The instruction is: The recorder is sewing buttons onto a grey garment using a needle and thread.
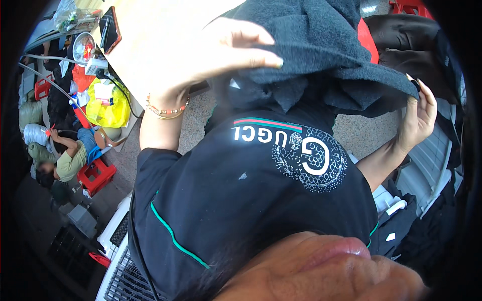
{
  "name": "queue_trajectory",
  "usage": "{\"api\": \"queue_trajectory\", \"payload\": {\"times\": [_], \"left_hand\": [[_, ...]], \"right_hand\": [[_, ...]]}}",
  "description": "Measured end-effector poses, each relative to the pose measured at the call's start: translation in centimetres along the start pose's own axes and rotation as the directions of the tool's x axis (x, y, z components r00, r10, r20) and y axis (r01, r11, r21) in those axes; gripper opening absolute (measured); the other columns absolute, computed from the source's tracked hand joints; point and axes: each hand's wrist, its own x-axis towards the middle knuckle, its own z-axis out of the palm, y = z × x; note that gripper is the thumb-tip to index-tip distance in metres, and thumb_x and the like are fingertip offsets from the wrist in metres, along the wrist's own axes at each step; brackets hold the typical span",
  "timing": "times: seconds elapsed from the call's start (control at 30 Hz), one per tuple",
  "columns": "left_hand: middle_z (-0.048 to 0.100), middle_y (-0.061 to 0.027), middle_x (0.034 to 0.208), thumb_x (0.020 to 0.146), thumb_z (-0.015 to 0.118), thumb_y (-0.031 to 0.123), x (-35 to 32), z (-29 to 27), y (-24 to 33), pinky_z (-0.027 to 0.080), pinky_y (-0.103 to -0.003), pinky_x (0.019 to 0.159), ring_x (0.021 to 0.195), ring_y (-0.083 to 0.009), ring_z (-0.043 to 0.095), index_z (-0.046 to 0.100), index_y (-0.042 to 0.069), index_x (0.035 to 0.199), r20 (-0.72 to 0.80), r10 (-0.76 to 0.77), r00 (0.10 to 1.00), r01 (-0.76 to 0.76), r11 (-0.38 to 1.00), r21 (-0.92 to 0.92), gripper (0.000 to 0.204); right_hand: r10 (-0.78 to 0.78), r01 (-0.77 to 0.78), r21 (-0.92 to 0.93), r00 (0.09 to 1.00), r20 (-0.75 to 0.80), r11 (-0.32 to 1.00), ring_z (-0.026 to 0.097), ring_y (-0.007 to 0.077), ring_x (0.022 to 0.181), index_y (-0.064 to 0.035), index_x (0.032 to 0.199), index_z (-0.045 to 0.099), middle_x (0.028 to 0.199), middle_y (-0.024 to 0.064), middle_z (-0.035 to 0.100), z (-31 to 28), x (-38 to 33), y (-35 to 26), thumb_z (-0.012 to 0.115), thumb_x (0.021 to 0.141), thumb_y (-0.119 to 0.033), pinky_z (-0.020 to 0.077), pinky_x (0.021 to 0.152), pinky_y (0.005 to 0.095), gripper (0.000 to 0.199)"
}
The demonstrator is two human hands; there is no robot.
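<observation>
A dark grey, fuzzy piece of cloth (311,50) hangs in folds in front of my body, one long edge running toward the right. My right hand (420,113) pinches the right end of that edge between thumb and fingers; a small black bit shows at the fingertips. At the cloth's left side is my left hand (236,50), thumb and fingers apart, their tips against the fabric. Bright light washes out part of this hand. Beads and a bangle circle the left wrist.
A pale tabletop (145,30) carries a dark phone (109,30) at the far left. Beyond it are a small fan (84,47), a yellow plastic bag (108,108) and a red stool (96,176). Another person (70,160) sits at left. Dark material (401,40) lies at the upper right.
</observation>
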Motion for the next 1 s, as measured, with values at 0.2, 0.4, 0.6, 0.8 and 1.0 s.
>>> {"api": "queue_trajectory", "payload": {"times": [0.2,0.4,0.6,0.8,1.0], "left_hand": [[0.066,0.0011,0.08,0.089,0.069,0.018,-1.7,0.4,-2.0,0.046,-0.02,0.067,0.074,-0.0041,0.058,0.068,0.003,0.096,-0.237,0.25,0.939,-0.23,0.967,0.108,0.016],[0.068,-0.0084,0.104,0.096,0.056,0.004,-1.7,0.9,4.6,0.049,-0.022,0.082,0.09,-0.0119,0.063,0.063,-0.004,0.111,-0.504,0.135,0.853,-0.485,0.559,-0.672,0.018],[0.062,-0.0003,0.096,0.091,0.066,0.004,1.0,2.3,7.5,0.046,-0.02,0.082,0.089,-0.0056,0.057,0.061,0.001,0.102,-0.405,0.455,0.793,-0.555,0.815,-0.17,0.012],[0.064,-0.0027,0.085,0.089,0.067,0.012,3.2,4.9,3.7,0.048,-0.023,0.074,0.082,-0.0089,0.06,0.067,-0.001,0.099,-0.356,0.52,0.776,-0.582,0.808,-0.09,0.016],[0.063,-0.0042,0.096,0.093,0.063,0.005,4.0,3.8,1.2,0.048,-0.026,0.084,0.09,-0.011,0.058,0.061,0.0,0.11,-0.22,0.157,0.963,-0.244,0.856,-0.455,0.019]], "right_hand": [[-0.152,0.149,-0.028,0.973,-0.177,0.988,0.068,0.0312,0.101,0.0111,0.108,0.063,0.107,0.0275,0.067,0.5,1.2,-1.3,0.059,0.09,0.009,0.0534,0.096,0.0407,0.018],[-0.449,0.457,-0.002,0.873,-0.19,0.89,0.067,0.0324,0.098,0.0076,0.105,0.065,0.106,0.0258,0.065,-0.4,3.4,-5.1,0.06,0.091,0.004,0.0561,0.091,0.0393,0.015],[-0.848,0.839,0.126,0.519,0.104,0.529,0.063,0.0243,0.073,-0.0037,0.082,0.074,0.09,0.0173,0.063,6.8,3.1,-12.4,0.067,0.072,-0.013,0.0535,0.063,0.0275,0.016],[-0.728,0.741,-0.023,0.664,0.171,0.671,0.07,0.021,0.081,-0.0051,0.094,0.074,0.092,0.0087,0.067,11.0,2.0,-9.8,0.074,0.062,0.002,0.0572,0.07,0.0272,0.033],[-0.757,0.771,-0.071,0.636,0.149,0.633,0.065,0.0141,0.068,-0.0045,0.084,0.073,0.083,0.0059,0.063,12.2,2.8,-7.6,0.079,0.06,0.005,0.051,0.055,0.0226,0.026]]}}
